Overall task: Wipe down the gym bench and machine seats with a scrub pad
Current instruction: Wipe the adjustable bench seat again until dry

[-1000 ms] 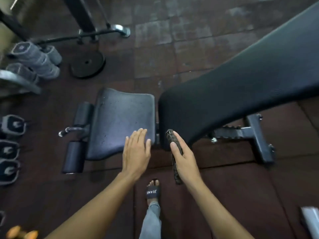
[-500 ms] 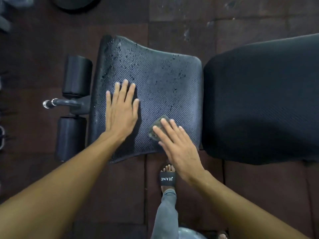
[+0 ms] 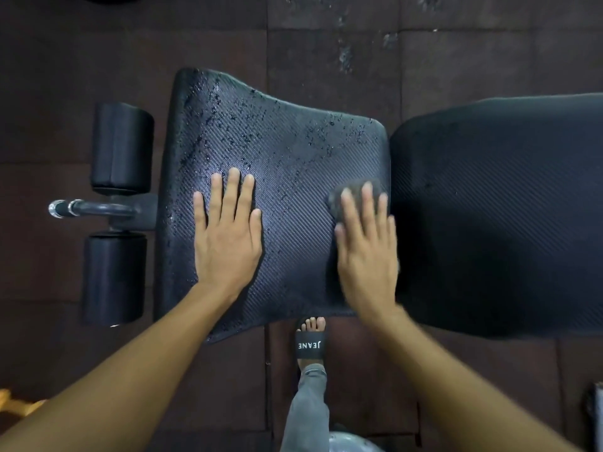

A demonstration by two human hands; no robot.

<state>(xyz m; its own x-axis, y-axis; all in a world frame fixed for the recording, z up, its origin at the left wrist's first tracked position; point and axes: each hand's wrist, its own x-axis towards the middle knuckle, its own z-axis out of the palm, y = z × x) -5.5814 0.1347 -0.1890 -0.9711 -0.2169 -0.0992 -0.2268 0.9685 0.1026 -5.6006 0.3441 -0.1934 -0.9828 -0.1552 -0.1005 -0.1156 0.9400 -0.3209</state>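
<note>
While the left hand (image 3: pixel 228 236) lies flat, fingers straight and slightly spread, on the left-middle part of the bench seat pad (image 3: pixel 287 151), the right hand (image 3: pixel 367 252) presses a grey scrub pad (image 3: pixel 333 203) against the seat's right edge, just beside the gap to the backrest pad (image 3: pixel 505 207). Its fingers are straight and laid over the pad, not curled round it, so the pad is pinned by pressure alone. Only the pad's far and left edges show past the fingertips. This hand is somewhat blurred.

Droplets speckle the textured seat, thickest along its far and left parts. The strip near the hands looks smoother. I judge the step in hand to be scrubbing the seat, with the left hand bracing. That step looks barely begun, and the backrest appears dry and untouched.

The next move probably calls for sweeping the pad leftward and farther out through the wet patches. Firm downward pressure would matter, since nothing else holds the pad, and the left hand would have to lift clear.

Two foam leg rollers (image 3: pixel 122 148) and a steel bar end (image 3: pixel 65 208) sit left of the seat. A sandalled foot (image 3: pixel 310 340) stands on the dark floor tiles (image 3: pixel 456 44) at the seat's near edge.
</note>
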